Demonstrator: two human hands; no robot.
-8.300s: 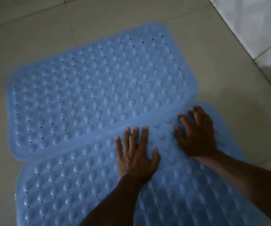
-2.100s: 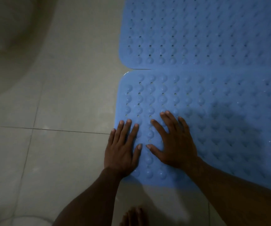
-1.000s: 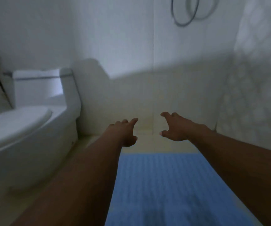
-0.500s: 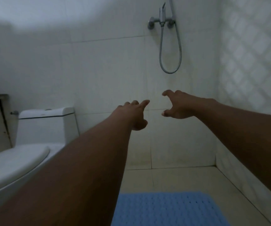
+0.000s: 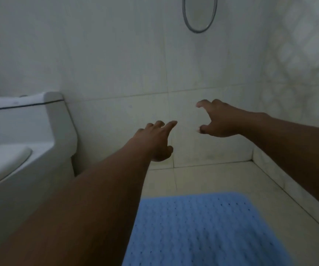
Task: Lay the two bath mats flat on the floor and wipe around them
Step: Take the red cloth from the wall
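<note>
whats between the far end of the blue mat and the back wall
Bare floor tile with one grout line lies between the mat and the wall, seen in the head view.

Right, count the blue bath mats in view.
1. A blue studded rubber bath mat lies flat on the tiled floor at the bottom centre, right of the white ceramic toilet. A second may sit below the frame.
</note>
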